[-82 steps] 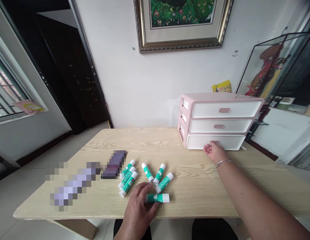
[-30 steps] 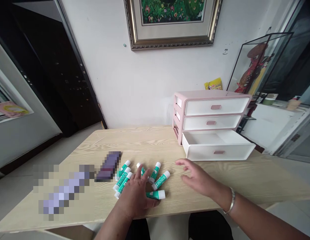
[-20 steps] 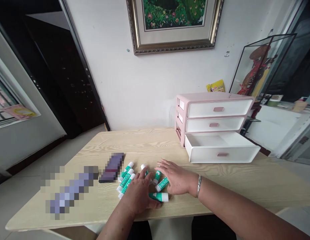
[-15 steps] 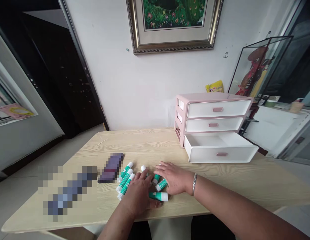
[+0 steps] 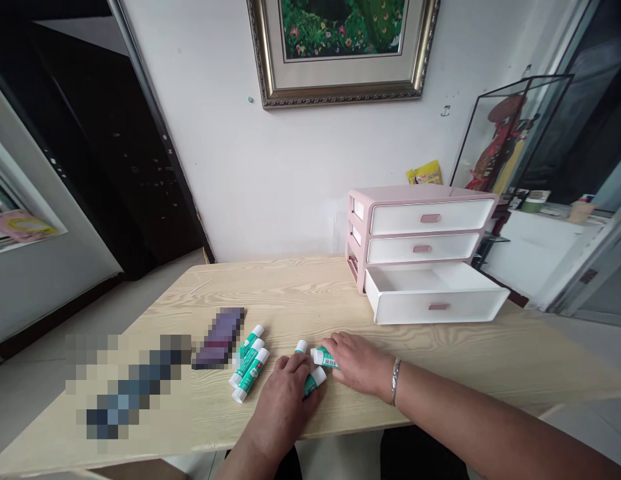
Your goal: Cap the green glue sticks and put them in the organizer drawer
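My right hand (image 5: 356, 360) is closed round a green-and-white glue stick (image 5: 326, 359), with its white end pointing left. My left hand (image 5: 286, 395) curls over two more: one glue stick (image 5: 314, 383) shows at its thumb side, and the white end of another glue stick (image 5: 301, 347) sticks out past the fingers. Whether more lie under either palm is hidden. Left of that hand, three glue sticks rest slanted side by side on the table, the nearest glue stick (image 5: 251, 376) closest to my left wrist.
A pink-and-white drawer unit (image 5: 423, 193) stands at the back right, its bottom drawer (image 5: 437, 310) pulled out. A pixelated purple item (image 5: 219, 338) and a pixelated dark item (image 5: 140, 387) lie to the left on the wooden table (image 5: 270, 280). A yellow packet (image 5: 425, 173) sits behind the unit.
My right hand has closed on a glue stick and shifted slightly right. My left hand has gathered the glue sticks near its thumb closer. The view has shifted slightly.
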A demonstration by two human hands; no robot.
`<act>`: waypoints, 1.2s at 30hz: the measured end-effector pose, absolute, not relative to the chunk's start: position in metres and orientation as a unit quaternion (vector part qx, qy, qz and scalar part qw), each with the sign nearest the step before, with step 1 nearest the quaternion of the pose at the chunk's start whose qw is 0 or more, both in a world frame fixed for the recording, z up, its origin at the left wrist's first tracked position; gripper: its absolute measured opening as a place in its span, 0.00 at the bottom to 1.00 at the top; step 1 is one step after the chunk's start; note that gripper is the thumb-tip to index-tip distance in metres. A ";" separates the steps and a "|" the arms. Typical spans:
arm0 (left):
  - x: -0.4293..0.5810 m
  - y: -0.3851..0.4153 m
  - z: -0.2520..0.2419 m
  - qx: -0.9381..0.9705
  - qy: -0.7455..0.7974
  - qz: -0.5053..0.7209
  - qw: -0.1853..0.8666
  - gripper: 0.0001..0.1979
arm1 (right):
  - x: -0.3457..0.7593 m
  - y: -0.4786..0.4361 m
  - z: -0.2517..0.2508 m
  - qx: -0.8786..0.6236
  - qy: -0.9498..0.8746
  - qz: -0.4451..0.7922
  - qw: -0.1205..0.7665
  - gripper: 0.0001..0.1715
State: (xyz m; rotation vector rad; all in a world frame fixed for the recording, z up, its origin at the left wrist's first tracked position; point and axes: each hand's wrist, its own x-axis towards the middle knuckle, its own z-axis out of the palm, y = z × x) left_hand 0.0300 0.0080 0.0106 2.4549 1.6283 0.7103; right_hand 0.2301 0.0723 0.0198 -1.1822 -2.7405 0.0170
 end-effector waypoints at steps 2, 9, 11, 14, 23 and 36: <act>0.030 0.009 0.005 0.795 0.546 0.256 0.067 0.11 | 0.232 0.072 0.017 -0.405 -0.910 0.008 0.090 0.20; 0.033 0.037 0.018 0.750 0.492 0.424 0.122 0.07 | 0.279 0.095 0.047 -0.459 -0.867 0.015 0.193 0.26; 0.046 0.052 0.038 0.741 0.458 0.472 0.134 0.08 | 0.306 0.107 0.072 -0.486 -0.836 0.018 0.255 0.26; 0.080 0.081 0.072 0.746 0.416 0.495 0.157 0.10 | 0.348 0.127 0.113 -0.534 -0.796 -0.010 0.285 0.20; 0.202 0.162 0.127 0.845 0.380 0.339 0.165 0.12 | 0.422 0.174 0.142 -0.641 -0.763 0.039 0.077 0.13; 0.274 0.215 0.121 0.871 0.467 0.026 0.151 0.16 | 0.463 0.251 0.087 -0.671 -0.726 0.133 -0.070 0.11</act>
